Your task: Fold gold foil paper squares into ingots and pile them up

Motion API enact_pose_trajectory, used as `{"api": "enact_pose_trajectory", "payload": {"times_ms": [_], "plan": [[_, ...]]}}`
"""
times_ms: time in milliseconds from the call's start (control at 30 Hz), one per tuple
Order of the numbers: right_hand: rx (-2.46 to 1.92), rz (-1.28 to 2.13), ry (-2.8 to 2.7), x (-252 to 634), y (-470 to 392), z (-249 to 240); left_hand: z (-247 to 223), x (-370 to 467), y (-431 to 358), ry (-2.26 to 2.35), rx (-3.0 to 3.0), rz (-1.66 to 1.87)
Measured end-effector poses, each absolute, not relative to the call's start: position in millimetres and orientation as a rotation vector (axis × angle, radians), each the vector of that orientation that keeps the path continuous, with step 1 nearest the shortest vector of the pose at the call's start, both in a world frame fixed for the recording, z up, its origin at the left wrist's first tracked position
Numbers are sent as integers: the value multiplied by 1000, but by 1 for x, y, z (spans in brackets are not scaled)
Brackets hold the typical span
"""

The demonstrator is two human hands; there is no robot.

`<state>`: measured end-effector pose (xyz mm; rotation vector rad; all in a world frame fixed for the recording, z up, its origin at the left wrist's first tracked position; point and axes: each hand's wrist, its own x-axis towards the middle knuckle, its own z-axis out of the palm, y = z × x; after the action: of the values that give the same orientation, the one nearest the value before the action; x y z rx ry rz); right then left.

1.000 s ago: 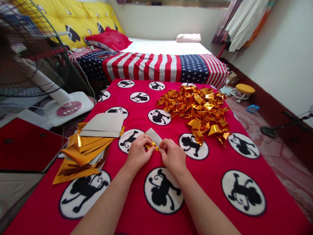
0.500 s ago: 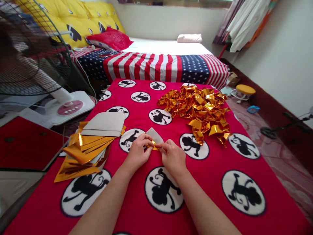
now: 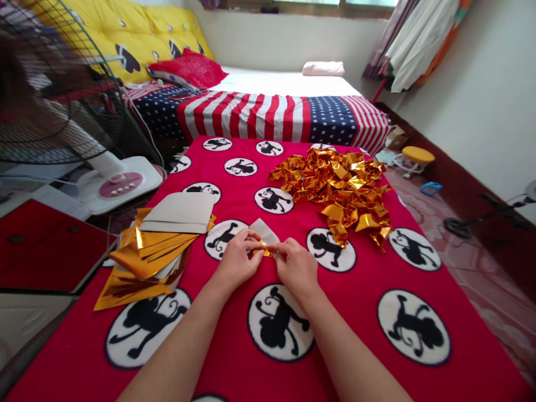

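A sheet of gold foil paper [image 3: 263,230], pale grey side up, lies in front of me with its near edge folded over to gold. My left hand [image 3: 239,255] pinches the left of that fold between thumb and fingers. From the other side my right hand [image 3: 296,263] grips the fold's right part with its fingertips. The fingers hide much of the crease. To the left sits a stack of gold foil sheets [image 3: 146,259], with grey-backed pieces on top. A heap of folded gold foil pieces [image 3: 335,178] lies at the back right.
The red cloth [image 3: 352,329] with monkey prints covers the surface under my hands. A fan [image 3: 119,181] stands at the left beside a red board [image 3: 46,245]. Beyond the cloth is a bed [image 3: 268,114]; a yellow stool [image 3: 416,155] is on the floor at right.
Both hands keep their hold on the foil sheet, with only slight finger movement at the fold. The camera view has shifted a little.
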<state>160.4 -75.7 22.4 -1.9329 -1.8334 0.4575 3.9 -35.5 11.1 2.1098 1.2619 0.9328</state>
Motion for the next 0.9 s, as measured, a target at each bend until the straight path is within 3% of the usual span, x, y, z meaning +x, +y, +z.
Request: {"api": "enact_pose_trajectory", "payload": {"times_ms": [400,633,900], "plan": [[-1770,887,-1518,191,-60,12,5,14,-39,1394,2072,959],[-1998,514,-1618,173,-69,21,4,17,-40,1430,2070,962],[-1805,552,-1509,180,-66,8,3,12,-39,1331,2062,952]]}}
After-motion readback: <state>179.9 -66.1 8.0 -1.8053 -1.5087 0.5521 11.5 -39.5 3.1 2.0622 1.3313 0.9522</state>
